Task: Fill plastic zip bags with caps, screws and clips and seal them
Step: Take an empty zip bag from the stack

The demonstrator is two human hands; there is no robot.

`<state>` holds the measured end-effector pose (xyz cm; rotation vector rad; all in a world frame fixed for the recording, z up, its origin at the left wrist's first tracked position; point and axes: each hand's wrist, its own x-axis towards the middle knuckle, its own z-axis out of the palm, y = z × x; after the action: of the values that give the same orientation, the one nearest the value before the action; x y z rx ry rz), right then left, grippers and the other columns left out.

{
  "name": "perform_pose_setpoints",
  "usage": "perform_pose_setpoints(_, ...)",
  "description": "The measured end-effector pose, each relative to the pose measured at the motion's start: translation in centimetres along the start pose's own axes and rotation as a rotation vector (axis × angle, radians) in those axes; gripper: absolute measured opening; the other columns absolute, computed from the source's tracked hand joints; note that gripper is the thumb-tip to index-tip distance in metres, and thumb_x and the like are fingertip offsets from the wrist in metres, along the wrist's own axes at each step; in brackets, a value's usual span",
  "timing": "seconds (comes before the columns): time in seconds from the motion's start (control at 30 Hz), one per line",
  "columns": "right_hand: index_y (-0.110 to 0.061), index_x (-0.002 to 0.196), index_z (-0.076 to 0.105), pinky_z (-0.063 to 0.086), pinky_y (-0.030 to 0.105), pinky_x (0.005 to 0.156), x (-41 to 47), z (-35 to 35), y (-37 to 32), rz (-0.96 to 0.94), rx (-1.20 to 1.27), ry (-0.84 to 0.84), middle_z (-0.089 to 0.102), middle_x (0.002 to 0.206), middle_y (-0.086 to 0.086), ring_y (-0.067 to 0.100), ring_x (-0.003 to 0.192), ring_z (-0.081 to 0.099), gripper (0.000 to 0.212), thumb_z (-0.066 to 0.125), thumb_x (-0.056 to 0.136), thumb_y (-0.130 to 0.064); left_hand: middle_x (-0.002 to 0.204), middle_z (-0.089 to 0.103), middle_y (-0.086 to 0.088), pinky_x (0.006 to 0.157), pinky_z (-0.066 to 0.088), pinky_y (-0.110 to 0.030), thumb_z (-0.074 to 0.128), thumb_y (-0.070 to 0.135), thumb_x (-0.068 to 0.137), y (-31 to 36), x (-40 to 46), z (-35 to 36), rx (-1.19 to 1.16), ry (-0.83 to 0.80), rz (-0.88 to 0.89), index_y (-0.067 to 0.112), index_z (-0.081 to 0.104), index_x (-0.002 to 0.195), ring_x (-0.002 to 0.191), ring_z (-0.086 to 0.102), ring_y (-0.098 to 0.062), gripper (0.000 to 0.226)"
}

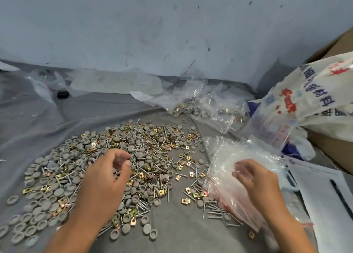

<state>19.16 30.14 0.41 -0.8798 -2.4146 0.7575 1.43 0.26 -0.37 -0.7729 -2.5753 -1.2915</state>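
I read the left hand (107, 168) as hovering low over the pile of caps, screws and clips (107, 163), its grip loosely curled with thumb and fingertips drawn close; whether a part is pinched between them I cannot tell. The pile lies directly beneath and ahead of this hand on the grey cloth (38, 119). The right hand (256, 178) has its grip on the stack of empty zip bags (238, 163), fingers curled into the top film. The stack runs long from far-right to near, just right of the pile. I judge the next move as left-to-right: parts carried across to a bag the right hand opens.
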Motion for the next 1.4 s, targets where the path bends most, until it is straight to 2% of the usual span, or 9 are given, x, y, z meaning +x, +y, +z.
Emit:
perform_pose_setpoints(0.27,-0.029,0.094,0.073,0.044,-0.001,0.074,0.8,-2.9,-7.4,-0.158,0.336,0.115,0.075,0.087,-0.024,-0.012,0.087,0.067,0.017,0.078,0.085,-0.015,0.094,0.061,0.022,0.076,0.049,-0.018,0.057,0.04,0.093,2.0,-0.4,0.5,-0.108,-0.065,-0.003,0.041,0.055,0.1,0.092,0.057,0.011,0.008)
perform_pose_setpoints(0.43,-0.029,0.093,0.075,0.058,0.021,0.077,-0.5,1.7,-13.7,-0.168,0.7,-0.341,0.078,0.094,-0.006,0.01,0.091,0.074,0.015,0.079,0.078,-0.027,0.13,0.048,0.04,0.089,0.043,-0.019,0.062,0.086,0.065,3.0,-0.6,0.0,-0.418,-0.292,-0.077,0.06,0.044,0.134,0.117,0.048,0.018,0.076)
perform_pose_setpoints(0.5,-0.031,0.095,0.075,0.057,0.024,0.074,-0.7,3.9,-14.9,-0.148,0.784,-0.489,0.078,0.096,-0.001,0.014,0.091,0.074,0.017,0.078,0.079,-0.026,0.133,0.059,0.025,0.09,0.049,-0.024,0.067,0.081,0.067,3.2,-0.4,-0.4,-0.58,-0.409,-0.1,0.057,0.05,0.132,0.118,0.057,0.006,0.071)
perform_pose_setpoints(0.6,-0.03,0.101,0.074,0.058,0.026,0.075,0.0,5.8,-15.6,-0.08,0.841,-0.619,0.077,0.103,0.002,0.015,0.097,0.073,0.02,0.079,0.082,-0.026,0.096,0.076,0.007,0.075,0.054,-0.021,0.066,0.063,0.083,2.8,0.4,-1.4,-0.629,-0.213,-0.158,0.037,0.071,0.095,0.088,0.072,-0.006,0.028)
perform_pose_setpoints(0.9,-0.014,0.123,0.063,0.061,0.028,0.075,1.0,9.9,-14.5,0.184,0.883,-0.918,0.077,0.105,0.009,0.021,0.1,0.075,0.052,0.077,0.073,-0.013,0.088,0.078,0.002,0.078,0.056,-0.038,0.068,0.053,0.075,-1.9,1.8,-3.9,-0.726,0.153,-0.532,0.023,0.072,0.087,0.08,0.076,-0.017,0.032)
perform_pose_setpoints(1.07,-0.018,0.121,0.061,0.059,0.024,0.07,0.4,10.7,-14.7,0.149,0.884,-0.773,0.078,0.093,0.012,0.021,0.089,0.076,0.054,0.078,0.07,-0.019,0.113,0.062,0.013,0.088,0.05,-0.028,0.072,0.055,0.079,-2.2,1.9,-3.6,-0.378,0.33,-0.523,0.032,0.052,0.114,0.101,0.061,-0.004,0.046)
perform_pose_setpoints(1.13,-0.02,0.121,0.062,0.059,0.022,0.067,0.2,10.7,-14.7,0.134,0.869,-0.658,0.077,0.09,0.012,0.022,0.087,0.076,0.053,0.079,0.071,-0.026,0.114,0.049,0.016,0.089,0.043,-0.024,0.071,0.058,0.082,-1.2,1.3,-3.4,-0.058,0.412,-0.278,0.036,0.046,0.117,0.104,0.051,-0.004,0.048)
perform_pose_setpoints(1.23,-0.021,0.115,0.064,0.056,0.019,0.063,-0.1,11.0,-15.0,0.06,0.854,-0.555,0.077,0.084,0.007,0.017,0.075,0.073,0.046,0.081,0.072,-0.03,0.102,0.054,0.027,0.084,0.044,-0.025,0.062,0.07,0.083,0.5,0.3,-2.6,0.046,0.118,0.013,0.043,0.054,0.103,0.099,0.053,0.002,0.035)
perform_pose_setpoints(1.4,-0.019,0.11,0.064,0.054,0.015,0.063,-1.1,11.6,-15.8,-0.059,0.837,-0.486,0.078,0.084,-0.002,0.009,0.074,0.075,0.037,0.083,0.078,-0.021,0.083,0.067,0.026,0.066,0.049,-0.012,0.071,0.054,0.088,1.1,-0.1,-2.5,0.092,-0.034,0.038,0.039,0.071,0.097,0.079,0.063,0.006,0.017)
